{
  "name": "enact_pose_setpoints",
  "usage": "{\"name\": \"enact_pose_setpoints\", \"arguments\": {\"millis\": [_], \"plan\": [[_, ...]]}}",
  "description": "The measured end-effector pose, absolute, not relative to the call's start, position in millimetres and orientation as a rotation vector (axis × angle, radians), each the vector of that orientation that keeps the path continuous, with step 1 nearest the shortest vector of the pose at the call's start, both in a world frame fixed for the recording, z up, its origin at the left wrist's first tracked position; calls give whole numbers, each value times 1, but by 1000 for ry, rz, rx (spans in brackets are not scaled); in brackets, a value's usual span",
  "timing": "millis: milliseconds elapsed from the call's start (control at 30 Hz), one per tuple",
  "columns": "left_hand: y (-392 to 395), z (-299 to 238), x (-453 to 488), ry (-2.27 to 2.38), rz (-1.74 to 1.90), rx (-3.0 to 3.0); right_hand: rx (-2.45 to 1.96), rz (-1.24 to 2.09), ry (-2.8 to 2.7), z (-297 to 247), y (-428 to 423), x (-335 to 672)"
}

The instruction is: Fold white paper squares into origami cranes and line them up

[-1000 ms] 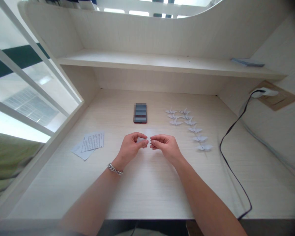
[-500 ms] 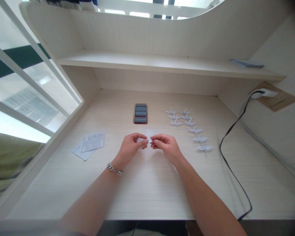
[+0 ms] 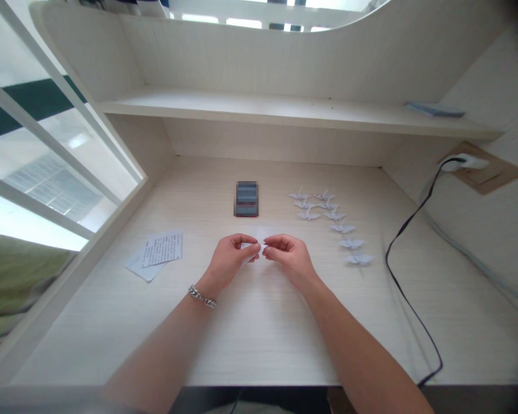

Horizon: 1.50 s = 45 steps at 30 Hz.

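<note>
Over the middle of the desk, my left hand (image 3: pixel 233 254) pinches a small folded piece of white paper (image 3: pixel 245 245) between thumb and fingers. My right hand (image 3: pixel 290 256) faces it from the right, thumb and fingertips closed on the paper's other edge. Most of the paper is covered by my fingers, so its exact shape cannot be made out. Several white paper cranes (image 3: pixel 342 228) stand to the right of my hands in uneven rows.
A phone (image 3: pixel 246 199) with a blurred screen lies beyond my hands. Two paper sheets, the upper one a printed sheet (image 3: pixel 163 248), overlap at left. A black cable (image 3: pixel 397 283) runs down the right side from a wall socket (image 3: pixel 486 168). Above is a shelf (image 3: pixel 259 109).
The right thumb and fingertips have shifted slightly at the paper's edge. Both hands otherwise stay in place, and the view has tilted a little.
</note>
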State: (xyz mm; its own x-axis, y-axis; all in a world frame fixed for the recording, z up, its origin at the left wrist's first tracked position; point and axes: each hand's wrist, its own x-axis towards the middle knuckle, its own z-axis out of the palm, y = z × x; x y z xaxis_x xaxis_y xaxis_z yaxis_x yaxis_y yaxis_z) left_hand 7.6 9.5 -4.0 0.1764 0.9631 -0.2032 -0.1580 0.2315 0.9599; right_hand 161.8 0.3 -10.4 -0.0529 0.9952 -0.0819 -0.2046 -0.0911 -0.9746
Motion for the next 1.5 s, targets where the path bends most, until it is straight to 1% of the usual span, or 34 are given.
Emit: {"name": "enact_pose_setpoints", "arguments": {"millis": [200,400,833,1133,1500], "plan": [[10,-7,8,1065,1065,1133,-1113,1357,-1015,-11,0,162],[9,-3,7,1078,1102,1169,-1110,1384,-1010,-6,1,163],[6,0,8,1111,1028,1257,-1106,1315,-1179,-6,0,161],[7,2,8,1132,1032,1221,-1114,1399,-1151,-6,2,172],[8,0,7,1078,1020,1226,-1136,1241,-1323,-7,2,167]]}}
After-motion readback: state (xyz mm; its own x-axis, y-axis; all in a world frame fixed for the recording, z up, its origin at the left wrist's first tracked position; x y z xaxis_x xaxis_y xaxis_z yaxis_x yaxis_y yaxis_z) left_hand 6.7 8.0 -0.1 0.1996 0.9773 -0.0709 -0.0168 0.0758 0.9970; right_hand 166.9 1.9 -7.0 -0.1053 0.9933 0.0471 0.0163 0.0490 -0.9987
